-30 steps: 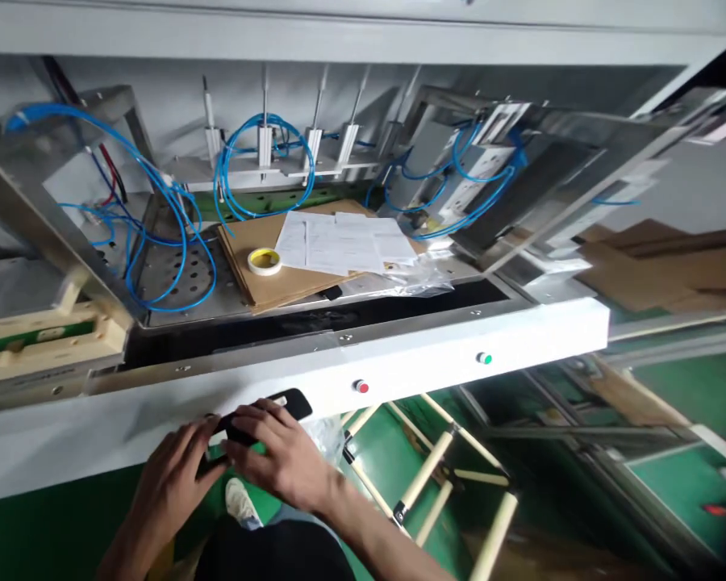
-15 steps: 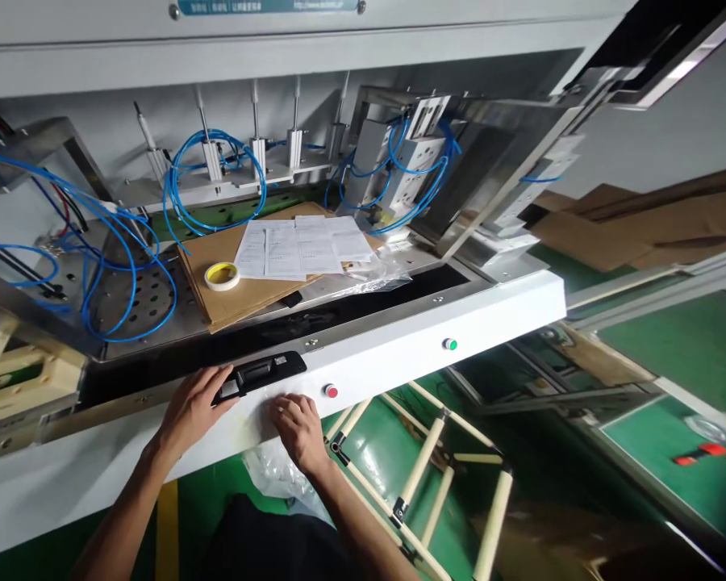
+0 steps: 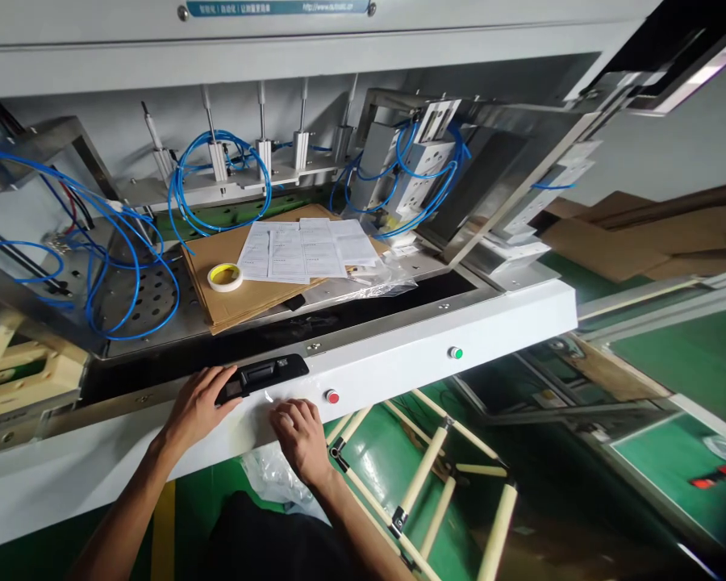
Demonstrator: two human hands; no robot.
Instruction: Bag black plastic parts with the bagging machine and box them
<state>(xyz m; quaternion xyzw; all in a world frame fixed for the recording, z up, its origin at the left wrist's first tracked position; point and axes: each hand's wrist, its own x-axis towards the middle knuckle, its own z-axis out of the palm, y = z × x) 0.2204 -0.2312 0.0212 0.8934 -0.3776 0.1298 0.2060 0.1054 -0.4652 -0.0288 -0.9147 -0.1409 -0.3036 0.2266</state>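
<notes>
A person's left hand lies with fingers spread on the white front panel of a machine, its fingertips touching the left end of a black handle set along the panel's top edge. The right hand rests just below the handle's right end, fingers bent and tips pressed to the panel; whether they pinch anything cannot be told. A red button sits just beside that hand, and a green button is farther toward the panel's right end. A clear plastic bag hangs under the panel's lower edge. On the machine bed behind lie a cardboard sheet, a yellow tape roll, printed papers and blue hoses.
</notes>
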